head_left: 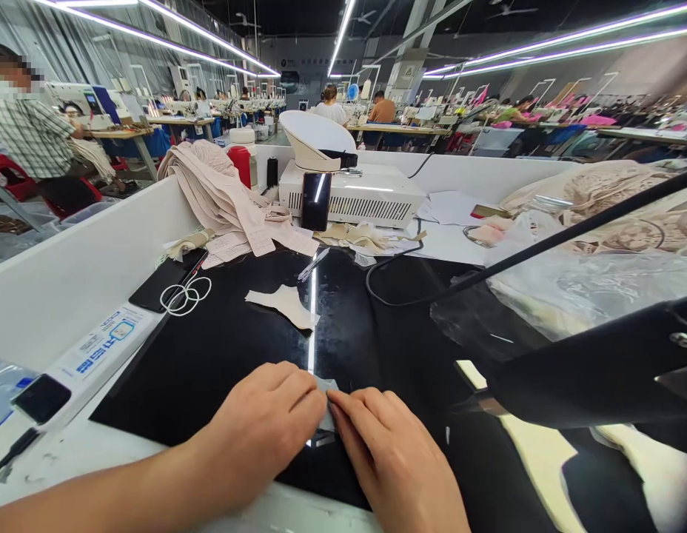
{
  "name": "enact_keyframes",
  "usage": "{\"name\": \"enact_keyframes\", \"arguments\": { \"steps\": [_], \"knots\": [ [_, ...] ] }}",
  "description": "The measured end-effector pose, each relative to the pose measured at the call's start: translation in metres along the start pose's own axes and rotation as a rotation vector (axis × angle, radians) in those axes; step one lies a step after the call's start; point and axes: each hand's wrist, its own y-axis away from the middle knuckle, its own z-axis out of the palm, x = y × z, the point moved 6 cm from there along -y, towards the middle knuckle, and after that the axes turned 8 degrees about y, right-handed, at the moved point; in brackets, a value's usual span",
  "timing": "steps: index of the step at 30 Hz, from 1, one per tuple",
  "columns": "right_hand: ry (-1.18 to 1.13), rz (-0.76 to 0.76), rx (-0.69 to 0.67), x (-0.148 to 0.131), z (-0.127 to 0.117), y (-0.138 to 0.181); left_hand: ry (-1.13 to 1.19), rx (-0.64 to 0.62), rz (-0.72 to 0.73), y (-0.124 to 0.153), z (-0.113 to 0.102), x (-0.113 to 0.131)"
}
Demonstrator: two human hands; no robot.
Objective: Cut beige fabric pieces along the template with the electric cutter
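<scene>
My left hand (266,426) and my right hand (396,459) meet over a small grey piece of fabric (326,385) on the black work surface (210,355). Both hands have their fingers curled and pinched onto this piece, fingertips almost touching. Most of the piece is hidden under my fingers. A bright lit strip (312,326) runs through the black surface just beyond my hands. A loose beige fabric cutout (285,303) lies further away on the black surface.
A white machine (352,194) with a curved white head stands at the back. Beige fabric stack (221,192) lies at the left, lace pieces and clear plastic (588,244) at the right. A black arm (599,370) crosses the right side. White elastic loops (183,296) and a phone lie left. Other people work at distant tables.
</scene>
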Motion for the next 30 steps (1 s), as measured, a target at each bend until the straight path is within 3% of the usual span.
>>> {"name": "enact_keyframes", "arguments": {
  "steps": [5, 17, 30],
  "knots": [
    [0.004, -0.015, 0.007, 0.000, 0.000, 0.001, 0.094, 0.087, 0.108, -0.001, 0.002, 0.011],
    [0.000, -0.020, 0.022, 0.000, 0.001, 0.000, 0.005, 0.238, 0.126, -0.006, -0.006, 0.014],
    [0.143, -0.063, 0.040, -0.002, 0.001, 0.003, -0.053, 0.230, 0.132, -0.009, -0.008, 0.015]
  ]
}}
